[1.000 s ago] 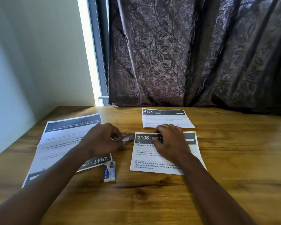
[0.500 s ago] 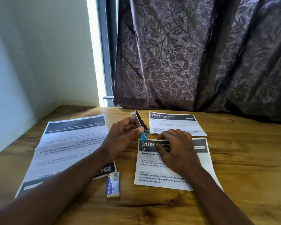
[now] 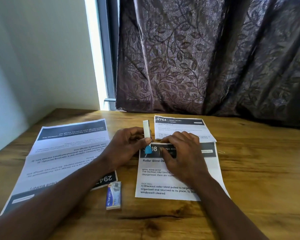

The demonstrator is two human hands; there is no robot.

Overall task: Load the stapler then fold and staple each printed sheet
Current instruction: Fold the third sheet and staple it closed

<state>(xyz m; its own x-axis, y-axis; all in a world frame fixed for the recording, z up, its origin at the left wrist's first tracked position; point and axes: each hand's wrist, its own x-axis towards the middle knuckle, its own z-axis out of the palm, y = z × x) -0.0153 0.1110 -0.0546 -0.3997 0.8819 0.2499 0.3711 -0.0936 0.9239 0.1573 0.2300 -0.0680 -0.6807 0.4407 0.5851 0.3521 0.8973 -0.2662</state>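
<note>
Two bare hands were in view at the middle of the table [image 3: 260,179]. The left hand [image 3: 126,148] pinched the stapler [image 3: 146,129] between the thumb and curled fingers and held it nearly upright. Its blue end [image 3: 148,150] pointed down over the upper left corner of the folded sheet marked 3108 [image 3: 163,181] (the blue end hid part of the first digit). Whether the stapler touched the paper could not be determined. The right hand [image 3: 182,153] lay palm down on the same sheet, fingers only slightly bent and pressing on the dark header band, with the fingertips just beside the stapler. This sheet lay flat directly in front of the person, its printed text facing them. Behind it, with the near edge just beside the header band, lay the folded sheet marked 2764 [image 3: 180,126], partly covered by the right hand. To the left lay the unfolded sheet [image 3: 62,153], creased across and turned so its text read upside down, with the left forearm crossing its near right corner. The staple box [image 3: 113,195], small and blue and white, lay just beside that corner, between the two forearms. A dark curtain [image 3: 206,58] with a leaf pattern hung behind the table, a bright window strip [image 3: 93,58] showed at its left edge, and a pale wall [image 3: 33,58] stood further left.
</note>
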